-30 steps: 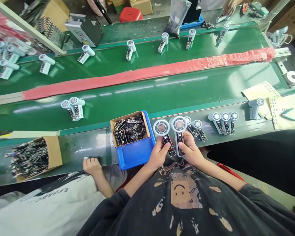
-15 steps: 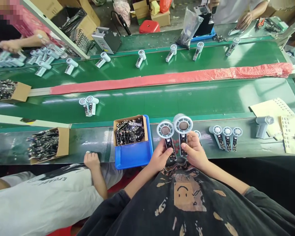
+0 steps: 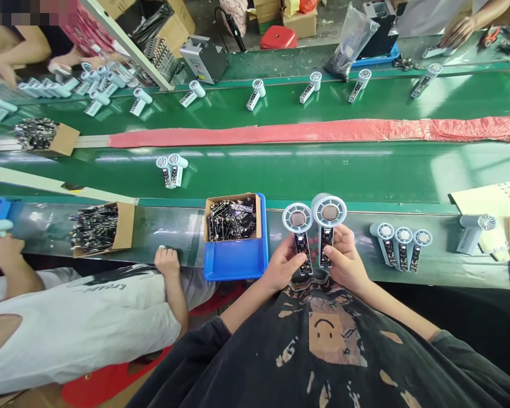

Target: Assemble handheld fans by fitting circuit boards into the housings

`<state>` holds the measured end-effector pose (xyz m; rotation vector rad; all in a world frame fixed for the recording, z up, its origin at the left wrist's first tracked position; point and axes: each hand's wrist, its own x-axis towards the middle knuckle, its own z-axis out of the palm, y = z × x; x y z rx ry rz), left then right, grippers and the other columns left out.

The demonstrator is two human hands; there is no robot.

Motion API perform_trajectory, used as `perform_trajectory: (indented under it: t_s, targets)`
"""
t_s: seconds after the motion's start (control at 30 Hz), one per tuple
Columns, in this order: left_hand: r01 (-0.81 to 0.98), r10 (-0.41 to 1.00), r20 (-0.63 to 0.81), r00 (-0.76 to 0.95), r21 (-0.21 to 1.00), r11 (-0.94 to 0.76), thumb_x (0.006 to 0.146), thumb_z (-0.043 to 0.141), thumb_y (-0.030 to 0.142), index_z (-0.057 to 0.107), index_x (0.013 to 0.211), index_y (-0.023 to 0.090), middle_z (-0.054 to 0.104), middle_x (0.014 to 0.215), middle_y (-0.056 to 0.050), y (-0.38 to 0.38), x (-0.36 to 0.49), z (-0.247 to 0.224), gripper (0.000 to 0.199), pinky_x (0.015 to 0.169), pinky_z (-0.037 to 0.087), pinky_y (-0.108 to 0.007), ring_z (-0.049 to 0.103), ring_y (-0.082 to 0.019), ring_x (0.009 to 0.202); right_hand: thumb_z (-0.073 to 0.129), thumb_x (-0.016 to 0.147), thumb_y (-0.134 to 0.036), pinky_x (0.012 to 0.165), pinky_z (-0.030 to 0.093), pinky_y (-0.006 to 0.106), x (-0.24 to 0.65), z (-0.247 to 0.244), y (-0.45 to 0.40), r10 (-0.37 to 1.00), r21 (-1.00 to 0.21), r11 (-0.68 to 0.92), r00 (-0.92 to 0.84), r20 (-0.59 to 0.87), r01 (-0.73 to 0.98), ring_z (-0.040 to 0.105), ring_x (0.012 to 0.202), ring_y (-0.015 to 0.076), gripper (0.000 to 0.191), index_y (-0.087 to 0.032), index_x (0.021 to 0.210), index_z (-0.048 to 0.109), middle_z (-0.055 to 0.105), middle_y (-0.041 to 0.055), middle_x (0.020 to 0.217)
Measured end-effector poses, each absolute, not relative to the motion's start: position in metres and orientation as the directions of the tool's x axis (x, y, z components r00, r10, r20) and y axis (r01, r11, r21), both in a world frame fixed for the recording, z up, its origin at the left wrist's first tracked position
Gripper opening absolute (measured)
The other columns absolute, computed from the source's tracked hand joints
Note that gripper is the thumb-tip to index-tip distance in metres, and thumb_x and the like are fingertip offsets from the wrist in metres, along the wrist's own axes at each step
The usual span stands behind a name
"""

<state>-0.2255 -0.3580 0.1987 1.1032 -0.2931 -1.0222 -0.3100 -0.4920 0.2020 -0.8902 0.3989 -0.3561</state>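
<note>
Left fan [image 3: 298,219] and right fan [image 3: 329,212], held side by side just right of centre frame

Two handheld fans, pale blue; ringed round heads uppermost, dark circuit boards [image 3: 301,242] exposed along both handles. Whether the heads touch cannot be told.

Left hand [image 3: 285,264]: grip closed on the left fan's handle, thumb on the front.

Right hand [image 3: 346,259]: grip closed on the right fan's handle, thumb on the front.

Right of the hands: row of three similar fans [image 3: 403,249] on the grey surface [image 3: 444,266]; farther right, one fan with covered handle [image 3: 471,231], beside cream sheets [image 3: 480,195].

Left of the hands: blue tray [image 3: 233,263], its upper part bearing a cardboard box [image 3: 258,218] of loose boards [image 3: 232,218]. Farther left, a second cardboard box [image 3: 125,226], likewise filled. Between the two, a co-worker's fist [image 3: 167,260] at the surface edge.

Above: near green belt [image 3: 255,170], carrying two fans [image 3: 172,171] left of centre; red-wrapped divider [image 3: 255,135]; far green belt [image 3: 221,116], fans spaced along it, crowded group [image 3: 97,82] at upper left.

Upper right: another co-worker's hand [image 3: 459,32].

Top centre: red stool [image 3: 278,37].
</note>
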Motion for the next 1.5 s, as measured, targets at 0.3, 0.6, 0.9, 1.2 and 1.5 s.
perform_trajectory:
  t_s: [0.3,0.6,0.9,1.2,1.5]
  targets:
    - [0.515,-0.779,-0.294,0.554,0.856,0.044,0.081,0.073,0.051,0.06,0.113,0.015,0.069,0.112,-0.013,-0.355,-0.227,0.201,0.05,0.084,0.056,-0.039,0.069,-0.028,0.097,0.077,0.078,-0.033,0.058,0.056,0.031,-0.312,0.203,-0.488,-0.464,-0.805,0.576,0.867,-0.179,0.142,0.061,0.074,0.0155,0.039,-0.035,0.109,0.054,0.061,-0.0014,0.097]
    - [0.531,-0.782,-0.305,0.543,0.847,0.038,0.079,0.074,0.05,0.06,0.111,0.016,0.072,0.104,-0.012,-0.353,-0.235,0.203,0.05,0.08,0.057,-0.038,0.07,-0.026,0.091,0.08,0.075,-0.035,0.062,0.057,0.033,-0.321,0.201,-0.484,-0.488,-0.8,0.578,0.853,-0.184,0.158,0.062,0.086,0.0185,0.045,-0.034,0.112,0.054,0.061,0.0011,0.107]
    - [0.49,-0.791,-0.266,0.551,0.87,0.048,0.078,0.074,0.052,0.06,0.11,0.016,0.07,0.107,-0.012,-0.356,-0.244,0.2,0.051,0.079,0.057,-0.038,0.069,-0.026,0.09,0.083,0.071,-0.035,0.068,0.057,0.034,-0.334,0.195,-0.486,-0.522,-0.794,0.584,0.828,-0.207,0.169,0.062,0.091,0.0189,0.051,-0.033,0.112,0.052,0.061,0.0011,0.11]
    - [0.494,-0.78,-0.305,0.546,0.87,0.006,0.079,0.074,0.052,0.06,0.11,0.016,0.072,0.103,-0.012,-0.358,-0.255,0.199,0.05,0.075,0.057,-0.036,0.07,-0.025,0.087,0.082,0.071,-0.042,0.059,0.055,0.033,-0.343,0.196,-0.487,-0.515,-0.809,0.577,0.819,-0.253,0.113,0.06,0.071,0.016,0.051,-0.034,0.108,0.05,0.061,-0.0011,0.097]
    - [0.509,-0.782,-0.279,0.557,0.859,0.056,0.078,0.075,0.049,0.061,0.113,0.016,0.069,0.114,-0.013,-0.357,-0.261,0.2,0.05,0.083,0.056,-0.041,0.07,-0.027,0.093,0.083,0.069,-0.04,0.067,0.055,0.034,-0.347,0.199,-0.488,-0.501,-0.795,0.592,0.834,-0.232,0.134,0.062,0.087,0.0197,0.051,-0.034,0.109,0.052,0.061,0.0004,0.104]
